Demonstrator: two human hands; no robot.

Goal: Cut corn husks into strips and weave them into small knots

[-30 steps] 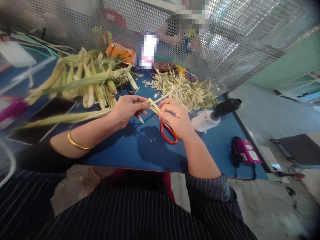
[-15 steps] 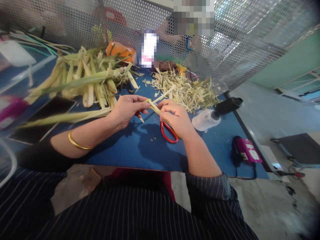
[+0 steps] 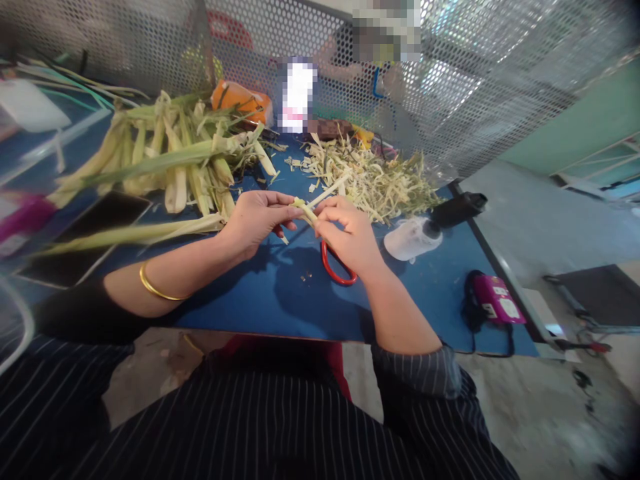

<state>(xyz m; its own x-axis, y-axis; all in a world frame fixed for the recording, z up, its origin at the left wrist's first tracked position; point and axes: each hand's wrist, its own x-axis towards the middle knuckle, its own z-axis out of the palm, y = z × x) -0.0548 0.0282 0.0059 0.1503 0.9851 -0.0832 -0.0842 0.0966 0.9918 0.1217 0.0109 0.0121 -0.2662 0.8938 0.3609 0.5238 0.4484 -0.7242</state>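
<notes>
- Left hand [image 3: 254, 223]: grip closed, thumb and fingers pinching one end of a pale green husk strip [image 3: 307, 211].
- Right hand [image 3: 350, 237]: grip closed on the strip's other end.
- Strip location: spans both grips, above the blue surface [image 3: 310, 300].
- Red-handled scissors [image 3: 340, 275]: just below the right grip.
- Shredded husk pile [image 3: 380, 183]: beyond the right grip.

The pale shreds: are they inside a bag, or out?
Out: the shreds lie in a loose heap on the table, with no bag around them.
</notes>
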